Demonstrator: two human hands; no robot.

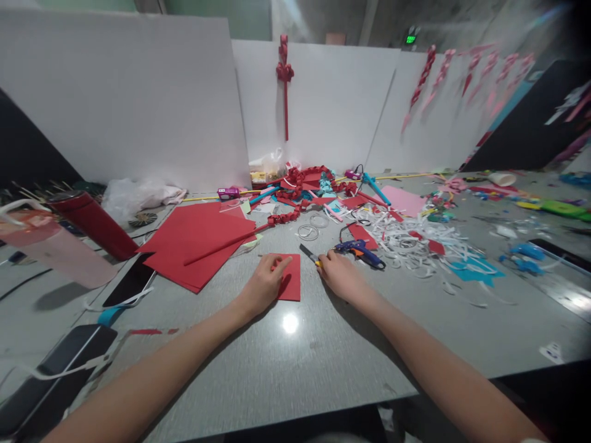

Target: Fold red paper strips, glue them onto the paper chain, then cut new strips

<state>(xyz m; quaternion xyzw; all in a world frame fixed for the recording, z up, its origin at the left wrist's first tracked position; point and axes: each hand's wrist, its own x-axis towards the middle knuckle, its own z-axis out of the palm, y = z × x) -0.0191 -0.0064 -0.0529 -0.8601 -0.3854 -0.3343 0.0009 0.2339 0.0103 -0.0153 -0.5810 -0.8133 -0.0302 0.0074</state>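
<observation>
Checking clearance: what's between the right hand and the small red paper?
The utility knife, angled from the right hand toward the small red paper; nearer the wearer, bare tabletop. Head view.

Rests left fingers [281,268] on red card [292,287]. Holds black-and-yellow cutter [308,252] in right fingers [327,263], just beside a blue glue gun [359,248].

Craft workroom or classroom, by the look of it. Shared metal-topped bench [323,363] strewn with red paper [198,237], white paper strips [406,237] and a blue glue gun [357,249], center to right. White partition boards [318,98] behind, curled paper garlands [422,80] hung upper right. Bare grayish wall and green lit exit sign [410,39] up top, public-building type.
</observation>
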